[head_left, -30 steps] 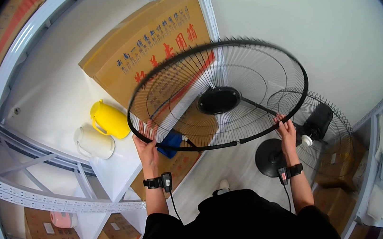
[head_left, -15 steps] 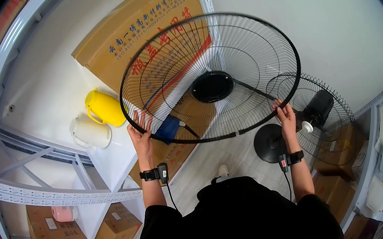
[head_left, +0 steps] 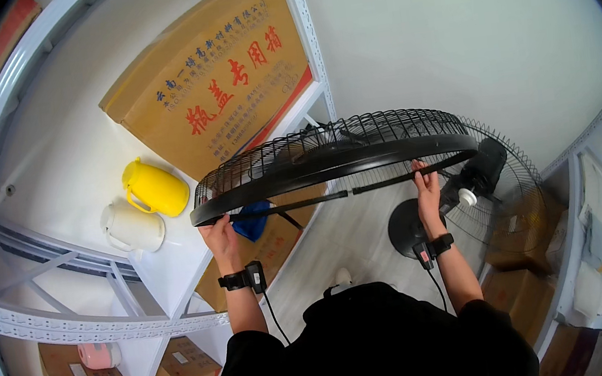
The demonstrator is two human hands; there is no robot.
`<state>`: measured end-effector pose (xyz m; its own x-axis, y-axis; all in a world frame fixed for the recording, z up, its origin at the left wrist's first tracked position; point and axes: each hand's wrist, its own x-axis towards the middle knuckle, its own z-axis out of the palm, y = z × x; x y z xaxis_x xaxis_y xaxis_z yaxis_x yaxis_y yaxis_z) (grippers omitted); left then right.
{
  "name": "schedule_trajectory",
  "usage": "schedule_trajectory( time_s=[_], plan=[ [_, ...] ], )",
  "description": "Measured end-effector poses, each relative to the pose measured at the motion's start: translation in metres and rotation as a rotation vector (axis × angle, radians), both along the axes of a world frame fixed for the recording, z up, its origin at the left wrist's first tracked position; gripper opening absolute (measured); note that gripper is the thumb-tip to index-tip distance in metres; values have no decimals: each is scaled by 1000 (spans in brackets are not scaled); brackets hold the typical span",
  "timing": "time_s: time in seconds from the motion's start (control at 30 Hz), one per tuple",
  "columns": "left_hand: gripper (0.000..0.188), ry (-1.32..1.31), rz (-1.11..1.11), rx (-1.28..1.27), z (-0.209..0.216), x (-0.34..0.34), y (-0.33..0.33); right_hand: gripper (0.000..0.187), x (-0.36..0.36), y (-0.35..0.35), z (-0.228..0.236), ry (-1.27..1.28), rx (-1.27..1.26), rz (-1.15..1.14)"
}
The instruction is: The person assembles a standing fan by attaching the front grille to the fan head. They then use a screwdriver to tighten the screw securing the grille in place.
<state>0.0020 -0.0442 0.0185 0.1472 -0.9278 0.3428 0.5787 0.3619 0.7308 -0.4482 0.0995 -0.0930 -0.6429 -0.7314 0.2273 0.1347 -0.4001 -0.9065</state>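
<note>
Between my hands I hold a round black fan grille [head_left: 343, 165], tilted so that its rim shows nearly edge-on. My left hand [head_left: 220, 241] grips the rim at its left end, with the thumb at the near edge. At the right end, my right hand [head_left: 427, 186] has its fingers around the rim's underside. Behind and to the right stands a black pedestal fan [head_left: 490, 165] with a wire grille at its back and a white knob [head_left: 467, 197]. Its round base [head_left: 405, 229] rests on the floor. The grille I hold hides part of that fan.
On the white shelf [head_left: 174, 252] at left stand a yellow jug [head_left: 157, 188], a white jug [head_left: 131, 227] and a large cardboard box [head_left: 220, 78]. A blue object [head_left: 251, 223] lies on a lower carton. Several boxes [head_left: 521, 300] fill the right rack. Cables hang from my wristbands.
The grille has tipped from showing its wide face to nearly edge-on, and its far rim has dropped. Both hands keep hold of it. The view has shifted slightly.
</note>
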Motion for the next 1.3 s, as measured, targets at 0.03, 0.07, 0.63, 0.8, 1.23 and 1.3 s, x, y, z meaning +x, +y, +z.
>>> schedule_trajectory(
  time_s=[0.03,0.07,0.63,0.8,1.23,1.3],
  plan=[
    [65,-7,13,21,-3,4,1,37,3,2,5,-27,9,-7],
    [54,9,-95,-116,-6,9,3,37,7,3,9,-54,17,-13],
    [41,56,-66,-11,21,0,13,32,9,5,8,22,12,-47],
    [36,-126,82,-83,27,-12,18,39,1,1,-8,138,55,-68],
    [53,-13,5,-20,24,-3,7,34,4,0,2,-142,-107,4],
    [68,-4,-79,-74,22,7,0,30,13,6,19,-23,42,-46]
  ],
)
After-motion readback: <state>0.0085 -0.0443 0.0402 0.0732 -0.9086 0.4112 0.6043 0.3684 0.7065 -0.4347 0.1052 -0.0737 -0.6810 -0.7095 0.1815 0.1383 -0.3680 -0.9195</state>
